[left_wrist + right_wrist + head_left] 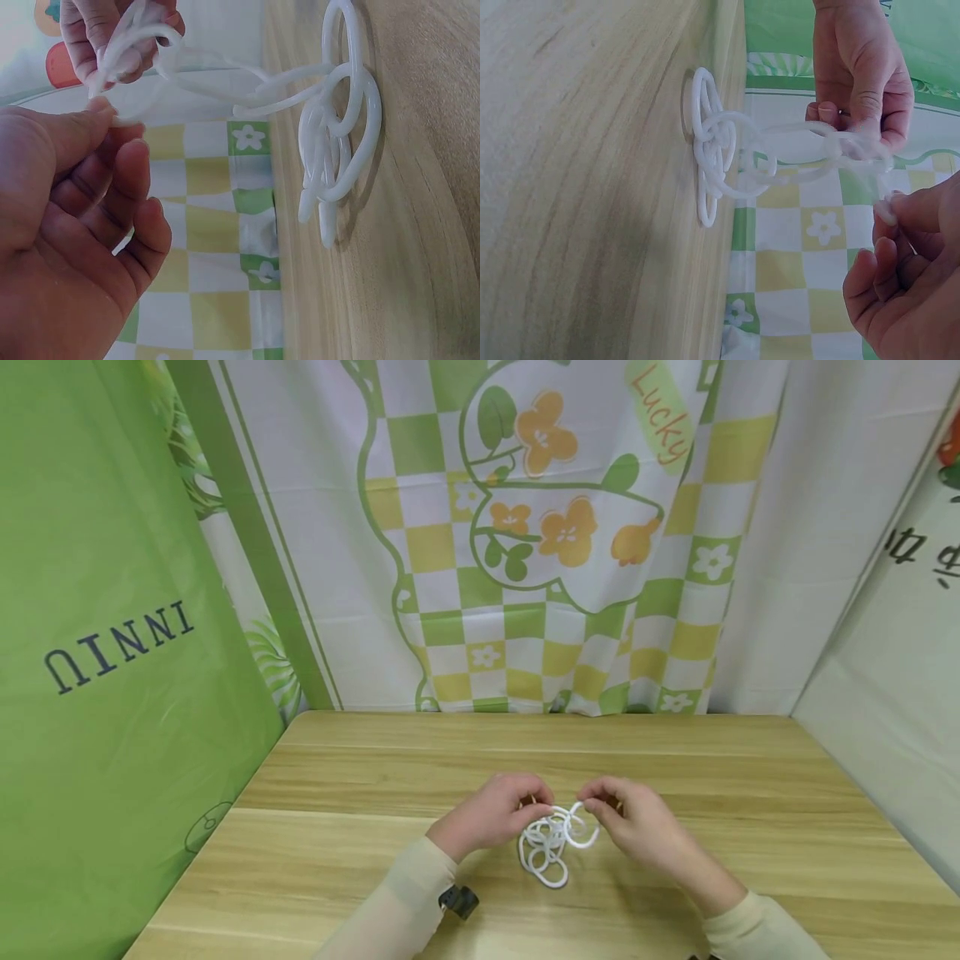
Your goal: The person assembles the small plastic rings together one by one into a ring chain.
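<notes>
Several white plastic rings (553,885) are linked into a chain. Its lower rings (374,112) lie heaped on the wooden table, while the upper ones rise toward both hands. My left hand (498,810) pinches the upper end of the chain between thumb and fingers. Facing it from the right, my right hand (637,822) pinches a white ring (582,847) with thumb and index finger, and its other fingers are loosely curled. This ring shows a gap in its loop and overlaps the chain's end in the head view. Motion blurs the upper rings in the right wrist view.
The wooden table (360,877) extends to both sides of the hands. A patterned curtain (495,635) hangs behind its far edge, with a green cloth (135,760) at left and a white one (892,693) at right. A black wrist device (459,902) sits by the left sleeve.
</notes>
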{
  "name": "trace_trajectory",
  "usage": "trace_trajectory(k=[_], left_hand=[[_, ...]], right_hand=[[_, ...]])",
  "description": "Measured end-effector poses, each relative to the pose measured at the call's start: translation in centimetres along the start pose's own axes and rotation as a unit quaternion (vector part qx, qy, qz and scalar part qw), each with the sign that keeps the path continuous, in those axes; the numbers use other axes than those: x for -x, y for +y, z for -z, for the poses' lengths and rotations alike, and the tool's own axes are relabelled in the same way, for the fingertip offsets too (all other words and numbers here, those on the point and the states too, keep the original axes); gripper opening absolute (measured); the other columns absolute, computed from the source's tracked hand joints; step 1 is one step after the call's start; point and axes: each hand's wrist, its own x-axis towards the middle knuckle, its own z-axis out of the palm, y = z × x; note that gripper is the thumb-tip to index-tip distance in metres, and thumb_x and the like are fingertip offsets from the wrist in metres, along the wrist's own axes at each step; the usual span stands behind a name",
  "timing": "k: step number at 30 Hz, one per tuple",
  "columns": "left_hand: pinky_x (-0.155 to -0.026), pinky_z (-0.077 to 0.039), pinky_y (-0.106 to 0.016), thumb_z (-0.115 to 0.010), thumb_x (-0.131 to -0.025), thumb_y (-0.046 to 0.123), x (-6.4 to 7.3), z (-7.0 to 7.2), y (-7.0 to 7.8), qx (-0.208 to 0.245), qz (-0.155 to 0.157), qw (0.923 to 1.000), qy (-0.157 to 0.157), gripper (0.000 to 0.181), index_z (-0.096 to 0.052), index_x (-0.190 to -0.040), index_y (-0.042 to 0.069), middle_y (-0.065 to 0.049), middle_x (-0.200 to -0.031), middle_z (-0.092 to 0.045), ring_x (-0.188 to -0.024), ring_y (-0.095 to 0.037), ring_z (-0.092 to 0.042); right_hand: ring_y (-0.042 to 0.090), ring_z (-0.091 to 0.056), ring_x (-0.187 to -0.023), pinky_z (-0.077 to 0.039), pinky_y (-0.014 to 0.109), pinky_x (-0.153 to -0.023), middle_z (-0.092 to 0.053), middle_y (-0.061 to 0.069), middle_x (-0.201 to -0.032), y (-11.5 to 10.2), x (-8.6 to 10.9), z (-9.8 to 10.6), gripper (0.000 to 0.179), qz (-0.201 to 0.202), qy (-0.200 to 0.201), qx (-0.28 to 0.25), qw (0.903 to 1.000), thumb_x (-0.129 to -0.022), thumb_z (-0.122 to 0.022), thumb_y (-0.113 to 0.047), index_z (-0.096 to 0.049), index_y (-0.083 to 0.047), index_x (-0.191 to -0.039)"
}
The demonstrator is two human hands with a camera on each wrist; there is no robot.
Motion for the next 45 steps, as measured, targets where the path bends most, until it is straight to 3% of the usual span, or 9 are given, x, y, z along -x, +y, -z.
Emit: trace_trajectory(k=[15, 23, 36, 42, 45], left_hand=[[-0.063, -0.048, -0.018, -0.064, -0.097, 0.028, -0.2, 0.1, 0.2, 0.037, 0.010, 0.9989, -0.026, 0.015, -0.071, -0.102, 0.015, 0.015, -0.087, -0.062, -0.072, -0.002, -0.055], [-0.066, -0.048, -0.019, -0.062, -0.098, 0.025, 0.0, -0.2, -1.1, 0.019, 0.077, 0.9963, -0.034, 0.011, -0.070, -0.099, 0.016, 0.013, -0.087, -0.062, -0.075, -0.002, -0.056], [-0.077, -0.048, -0.023, -0.061, -0.098, 0.029, 0.9, -0.6, -2.3, -0.039, 0.158, 0.9798, -0.116, 0.012, -0.068, -0.099, 0.020, 0.014, -0.090, -0.061, -0.083, -0.001, -0.056], [-0.065, -0.046, -0.024, -0.059, -0.099, 0.028, 1.2, -0.2, -2.8, -0.014, 0.201, 0.9704, -0.133, 0.012, -0.066, -0.098, 0.018, 0.010, -0.082, -0.062, -0.071, -0.005, -0.054], [-0.056, -0.043, -0.024, -0.056, -0.100, 0.022, 1.3, 0.1, -2.9, -0.006, 0.221, 0.9658, -0.136, 0.017, -0.064, -0.113, 0.014, 0.006, -0.077, -0.064, -0.062, -0.007, -0.052]], right_hand=[[0.009, -0.050, -0.062, -0.045, 0.026, -0.052, -0.060, -0.006, -0.077, -0.2, 0.1, 0.7, 0.006, -0.055, 0.008, -0.012, 0.9984, -0.093, -0.066, -0.006, -0.069, -0.009, -0.097], [0.011, -0.052, -0.065, -0.046, 0.027, -0.053, -0.061, -0.004, -0.080, -0.3, 0.3, 1.8, 0.007, -0.074, 0.015, -0.016, 0.9970, -0.095, -0.064, -0.007, -0.069, -0.009, -0.100], [0.013, -0.053, -0.069, -0.046, 0.027, -0.056, -0.064, -0.001, -0.086, 0.1, 0.8, 4.0, 0.011, -0.085, 0.025, -0.018, 0.9959, -0.098, -0.061, -0.016, -0.068, -0.010, -0.104], [0.012, -0.054, -0.066, -0.045, 0.026, -0.054, -0.064, 0.002, -0.086, 0.8, 1.1, 5.7, 0.014, -0.070, 0.051, -0.007, 0.9962, -0.099, -0.060, -0.015, -0.067, -0.004, -0.105], [0.011, -0.055, -0.068, -0.046, 0.026, -0.055, -0.064, 0.004, -0.086, 1.3, 1.4, 6.7, 0.015, -0.067, 0.070, -0.002, 0.9953, -0.099, -0.060, -0.014, -0.067, -0.002, -0.106]])
